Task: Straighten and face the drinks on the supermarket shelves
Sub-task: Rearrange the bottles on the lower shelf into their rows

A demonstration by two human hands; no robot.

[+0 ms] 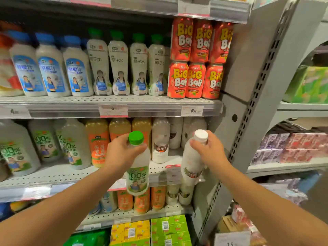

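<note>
Before the middle shelf [74,176], the left hand [118,153] grips a green-capped coconut water bottle [137,167] by its neck, and the right hand [209,150] grips a white-capped coconut milk bottle [192,162] likewise; both hang clear of the shelf. Full plastic bottles likely handle heavy and smooth; hold below the cap. Orange-labelled juice bottles [97,141] stand behind.

You're in a supermarket drinks aisle: grey metal shelves [110,100] packed with bottled drinks [78,68], stacked cans [193,59], and price tags [192,110] along the edges.
</note>
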